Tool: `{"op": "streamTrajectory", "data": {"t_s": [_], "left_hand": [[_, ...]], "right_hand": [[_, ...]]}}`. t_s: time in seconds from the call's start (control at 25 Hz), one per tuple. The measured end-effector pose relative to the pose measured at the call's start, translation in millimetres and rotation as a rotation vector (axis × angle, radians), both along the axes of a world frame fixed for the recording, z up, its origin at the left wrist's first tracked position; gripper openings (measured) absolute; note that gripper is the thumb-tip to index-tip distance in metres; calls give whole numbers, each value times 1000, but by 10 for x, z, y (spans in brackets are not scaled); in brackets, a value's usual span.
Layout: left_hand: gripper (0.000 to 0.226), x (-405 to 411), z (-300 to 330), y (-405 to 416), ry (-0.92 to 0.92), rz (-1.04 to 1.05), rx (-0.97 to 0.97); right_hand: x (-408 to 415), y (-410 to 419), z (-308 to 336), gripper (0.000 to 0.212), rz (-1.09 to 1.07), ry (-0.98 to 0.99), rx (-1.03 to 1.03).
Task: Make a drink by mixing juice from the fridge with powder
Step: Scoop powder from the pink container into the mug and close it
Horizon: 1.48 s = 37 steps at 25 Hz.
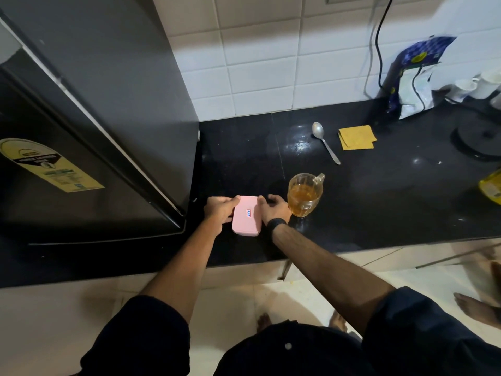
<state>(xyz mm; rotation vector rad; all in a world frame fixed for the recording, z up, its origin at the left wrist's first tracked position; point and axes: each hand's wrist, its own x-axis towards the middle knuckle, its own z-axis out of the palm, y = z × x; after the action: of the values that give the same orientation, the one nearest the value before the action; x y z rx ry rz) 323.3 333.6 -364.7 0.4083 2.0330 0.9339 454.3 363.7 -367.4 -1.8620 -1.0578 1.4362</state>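
A pink rectangular box with a small red-and-blue label lies on the black counter near its front edge. My left hand grips its left side and my right hand, a black band on the wrist, grips its right side. Just right of my right hand stands a glass mug about half full of amber juice, handle turned to the back. A metal spoon lies further back on the counter.
A dark fridge, door shut, stands left of the counter. At the back right are a folded yellow cloth, a blue printed bag, white cups, a black kettle base and a yellow packet. A black cable hangs down the tiled wall.
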Motion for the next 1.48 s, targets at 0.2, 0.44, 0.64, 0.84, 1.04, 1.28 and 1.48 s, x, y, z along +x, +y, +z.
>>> {"op": "streamTrajectory", "data": {"t_s": [0.2, 0.44, 0.64, 0.84, 1.04, 1.28, 1.48], "left_hand": [[26, -126, 81, -246, -104, -250, -132], [50, -121, -17, -327, -108, -268, -118], [52, -42, -102, -297, -47, -191, -40], [52, -33, -195, -283, 1, -159, 21], [50, -20, -291, -280, 91, -188, 0], [63, 56, -242, -267, 428, -314, 62], [43, 202, -350, -383, 723, -557, 268]], "right_hand": [[174, -179, -116, 27, 167, -31, -77], [196, -244, -104, 38, 291, -78, -29], [204, -195, -45, 46, 392, -142, 91], [149, -231, 8, 53, 399, -153, 66], [153, -182, 8, 55, 384, -90, -6], [92, -177, 103, 66, 414, -129, 121], [53, -242, 126, 54, 1040, -690, 658]]}}
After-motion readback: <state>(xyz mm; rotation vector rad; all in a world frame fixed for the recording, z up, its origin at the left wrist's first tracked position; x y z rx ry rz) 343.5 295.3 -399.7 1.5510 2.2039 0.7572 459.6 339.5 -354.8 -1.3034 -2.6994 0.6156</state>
